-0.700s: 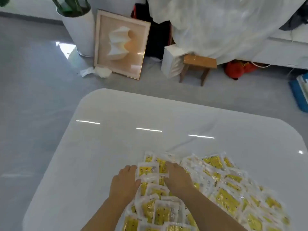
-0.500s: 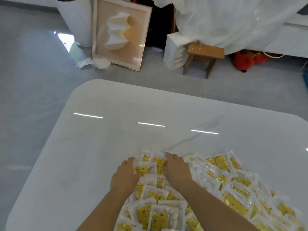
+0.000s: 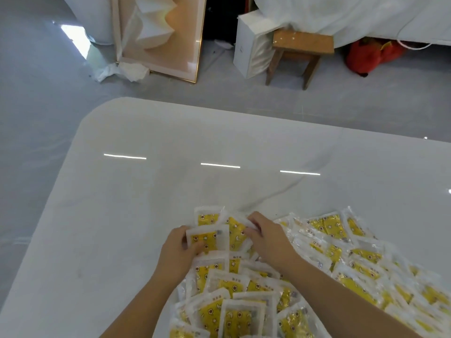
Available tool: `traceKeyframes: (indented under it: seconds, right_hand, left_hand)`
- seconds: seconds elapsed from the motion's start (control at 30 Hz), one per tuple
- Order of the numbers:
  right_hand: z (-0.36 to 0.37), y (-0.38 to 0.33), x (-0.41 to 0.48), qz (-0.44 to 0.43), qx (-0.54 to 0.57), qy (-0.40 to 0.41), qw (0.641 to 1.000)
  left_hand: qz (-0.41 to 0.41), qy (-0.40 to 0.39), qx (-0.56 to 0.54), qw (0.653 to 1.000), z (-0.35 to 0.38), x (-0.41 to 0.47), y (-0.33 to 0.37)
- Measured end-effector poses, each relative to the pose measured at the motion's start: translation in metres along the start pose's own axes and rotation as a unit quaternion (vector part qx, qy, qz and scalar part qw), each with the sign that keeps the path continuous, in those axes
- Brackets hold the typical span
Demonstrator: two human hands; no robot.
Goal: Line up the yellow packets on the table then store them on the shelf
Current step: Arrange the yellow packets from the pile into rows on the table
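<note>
Several yellow packets (image 3: pixel 341 259) in clear wrappers lie in an overlapping heap on the near right of the glossy white table (image 3: pixel 146 191). My left hand (image 3: pixel 177 252) grips one yellow packet (image 3: pixel 207 237) at the far end of the heap, thumb on its face. My right hand (image 3: pixel 266 237) pinches the edge of a neighbouring packet (image 3: pixel 235 230) just to the right. Both forearms reach in from the bottom edge over the heap. No shelf is in view.
Beyond the table's far edge on the grey floor stand a framed picture (image 3: pixel 168 37), a white box (image 3: pixel 251 45), a wooden stool (image 3: pixel 300 52) and a red bag (image 3: pixel 368 54). White cloth (image 3: pixel 341 13) drapes over furniture at the back.
Both hands lay flat on the heap before. Now the left hand has closed on one packet and lifted its edge, and the right fingers have curled onto the packet beside it. The camera tilted down.
</note>
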State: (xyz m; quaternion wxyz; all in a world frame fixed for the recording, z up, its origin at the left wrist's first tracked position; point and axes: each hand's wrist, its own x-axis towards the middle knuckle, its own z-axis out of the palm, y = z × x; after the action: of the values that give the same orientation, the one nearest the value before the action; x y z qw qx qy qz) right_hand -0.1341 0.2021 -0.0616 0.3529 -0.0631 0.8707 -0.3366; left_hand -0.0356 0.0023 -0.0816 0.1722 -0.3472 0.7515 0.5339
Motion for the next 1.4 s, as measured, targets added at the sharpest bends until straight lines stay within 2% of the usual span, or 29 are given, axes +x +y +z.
traceKeyframes:
  seconds: [0.07, 0.17, 0.3, 0.37, 0.5, 0.57, 0.67, 0.77, 0.87, 0.93, 1.03, 1.23, 1.4]
  right_hand:
    - [-0.008, 0.001, 0.002, 0.017, 0.058, 0.025, 0.998]
    - [-0.015, 0.003, 0.005, 0.038, 0.101, 0.013, 0.994]
    - [-0.014, 0.006, 0.012, 0.103, 0.177, 0.022, 0.978]
    - [-0.010, 0.007, 0.014, 0.154, 0.254, 0.038, 0.954]
    - [0.006, 0.007, 0.014, 0.218, 0.431, 0.048, 0.875]
    - [0.016, 0.003, 0.013, 0.225, 0.449, 0.043, 0.863]
    - [0.021, -0.008, 0.013, 0.210, 0.425, 0.051, 0.879]
    - [0.017, -0.014, 0.017, 0.200, 0.370, 0.065, 0.905]
    - [0.007, -0.015, 0.024, 0.213, 0.375, 0.078, 0.899]
    - [-0.001, -0.014, 0.030, 0.224, 0.376, 0.084, 0.895]
    - [-0.013, -0.021, 0.043, 0.205, 0.361, 0.068, 0.907]
    - [-0.016, -0.069, 0.099, 0.164, 0.302, 0.067, 0.937]
    - [-0.009, -0.105, 0.157, 0.144, 0.314, 0.085, 0.935]
  left_hand:
    - [0.015, 0.009, 0.002, 1.000, 0.002, 0.009, 0.008]
    - [0.052, -0.019, 0.048, 0.997, 0.009, 0.026, 0.021]
    - [0.133, 0.011, 0.217, 0.967, 0.013, 0.043, 0.023]
    - [0.146, 0.030, 0.262, 0.954, 0.013, 0.047, 0.022]
    - [0.160, 0.058, 0.283, 0.944, 0.014, 0.050, 0.023]
    - [0.160, 0.046, 0.274, 0.947, 0.016, 0.051, 0.025]
    - [0.134, 0.031, 0.212, 0.968, 0.016, 0.049, 0.034]
    - [0.066, 0.033, 0.131, 0.989, 0.012, 0.048, 0.037]
    - [-0.012, 0.046, -0.025, 0.999, -0.004, 0.051, 0.036]
    - [-0.041, 0.073, -0.057, 0.995, -0.021, 0.059, 0.037]
    - [-0.035, 0.103, -0.038, 0.993, -0.051, 0.080, 0.042]
    - [0.000, 0.106, 0.003, 0.994, -0.099, 0.150, 0.076]
    - [0.033, 0.130, 0.049, 0.990, -0.112, 0.200, 0.108]
